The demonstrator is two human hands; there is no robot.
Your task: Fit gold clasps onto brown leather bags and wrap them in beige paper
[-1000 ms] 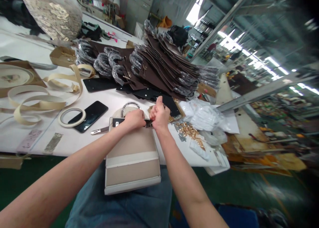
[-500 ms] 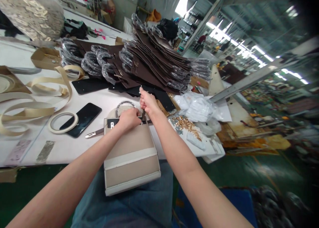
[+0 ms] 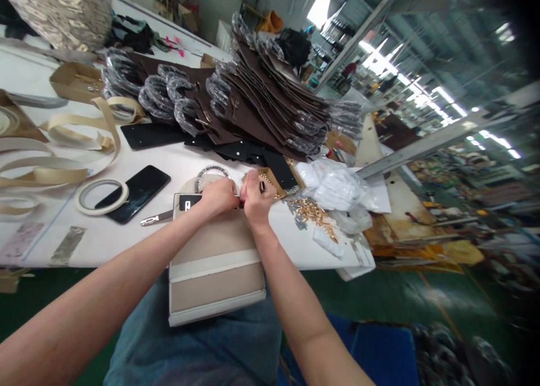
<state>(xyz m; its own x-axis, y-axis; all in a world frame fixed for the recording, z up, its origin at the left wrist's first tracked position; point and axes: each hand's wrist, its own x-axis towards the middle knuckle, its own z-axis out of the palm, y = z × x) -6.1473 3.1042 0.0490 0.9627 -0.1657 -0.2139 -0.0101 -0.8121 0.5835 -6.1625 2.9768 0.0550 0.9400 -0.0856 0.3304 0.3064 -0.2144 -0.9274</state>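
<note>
Grip check: your left hand (image 3: 219, 196) clamped on top edge of beige bag (image 3: 215, 268), right hand (image 3: 254, 197) just beside, fist pinching small dark tool. Bag's long axis runs from surface (image 3: 139, 228) edge toward your lap, top edge farthest from you.

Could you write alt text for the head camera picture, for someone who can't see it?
Both hands, left hand and right hand, grip the top edge of a beige handbag resting against a white table. A phone, tape roll and stacked brown panels lie beyond.

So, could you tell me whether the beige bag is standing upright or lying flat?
Lying flat: the beige bag rests face-up, its top on the table edge.
</note>
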